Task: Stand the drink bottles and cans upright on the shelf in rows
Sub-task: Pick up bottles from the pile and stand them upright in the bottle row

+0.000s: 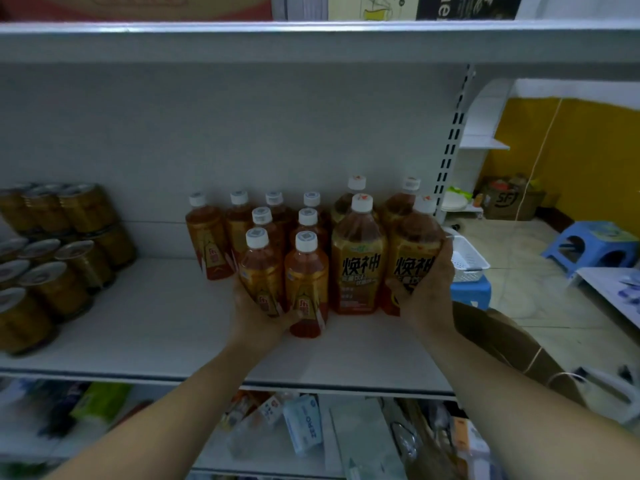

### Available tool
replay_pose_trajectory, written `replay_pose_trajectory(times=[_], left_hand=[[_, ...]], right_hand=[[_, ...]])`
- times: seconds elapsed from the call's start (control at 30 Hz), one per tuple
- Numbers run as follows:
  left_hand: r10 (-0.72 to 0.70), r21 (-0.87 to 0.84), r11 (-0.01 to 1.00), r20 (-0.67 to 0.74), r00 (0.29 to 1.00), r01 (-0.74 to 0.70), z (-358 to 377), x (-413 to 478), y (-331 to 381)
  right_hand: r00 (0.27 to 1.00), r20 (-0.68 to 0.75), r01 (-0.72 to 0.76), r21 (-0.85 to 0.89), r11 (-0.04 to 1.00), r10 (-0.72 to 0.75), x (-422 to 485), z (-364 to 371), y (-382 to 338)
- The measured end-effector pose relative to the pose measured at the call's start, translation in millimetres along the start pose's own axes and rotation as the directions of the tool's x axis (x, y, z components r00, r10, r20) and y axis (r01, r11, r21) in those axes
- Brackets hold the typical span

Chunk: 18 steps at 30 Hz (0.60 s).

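Drink bottles (308, 216) stand in rows on the shelf (156, 327), to the right of the stacked cans (59, 258). The left hand (256, 313) curls round the base of the front small bottle (259, 268); it should set this flat and flush with the second small bottle (306, 271) beside it. The right hand (427, 285) wraps the front large bottle (412, 251) near the shelf's right end; it should slide this level with the neighbouring large bottle (358, 258) and release only once it is steady.

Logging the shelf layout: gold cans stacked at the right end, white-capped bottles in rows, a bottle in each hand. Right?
No. The head view shows the gold cans stacked at the left end of the shelf. The rest holds: left hand grips a small bottle, right hand a large bottle.
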<state>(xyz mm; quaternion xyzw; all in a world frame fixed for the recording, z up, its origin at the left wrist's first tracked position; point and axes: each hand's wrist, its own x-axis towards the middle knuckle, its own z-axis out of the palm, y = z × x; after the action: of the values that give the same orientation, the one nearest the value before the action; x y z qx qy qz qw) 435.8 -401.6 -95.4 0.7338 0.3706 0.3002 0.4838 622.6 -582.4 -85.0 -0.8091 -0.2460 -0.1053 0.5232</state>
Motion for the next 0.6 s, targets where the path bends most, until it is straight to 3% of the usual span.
replay_pose_trajectory(times=[0.17, 0.33, 0.43, 0.6], left_hand=[[-0.045, 0.04, 0.998, 0.068, 0.997, 0.042, -10, 3, 4], [-0.036, 0.213, 0.976, 0.353, 0.935, -0.043, -46, -4, 35], [-0.062, 0.391, 0.912, 0.437, 0.897, -0.127, -82, 1, 47], [-0.054, 0.565, 0.794, 0.435, 0.899, -0.225, -154, -2, 52]], right_hand=[[0.998, 0.04, -0.04, -0.02, 0.999, 0.041, -2, -3, -4], [0.999, 0.018, -0.026, -0.204, 0.979, 0.03, 6, -23, -34], [0.994, 0.042, 0.111, -0.349, 0.931, -0.103, 9, -28, -79], [0.909, 0.353, 0.369, -0.43, 0.824, -0.223, -6, 4, -183]])
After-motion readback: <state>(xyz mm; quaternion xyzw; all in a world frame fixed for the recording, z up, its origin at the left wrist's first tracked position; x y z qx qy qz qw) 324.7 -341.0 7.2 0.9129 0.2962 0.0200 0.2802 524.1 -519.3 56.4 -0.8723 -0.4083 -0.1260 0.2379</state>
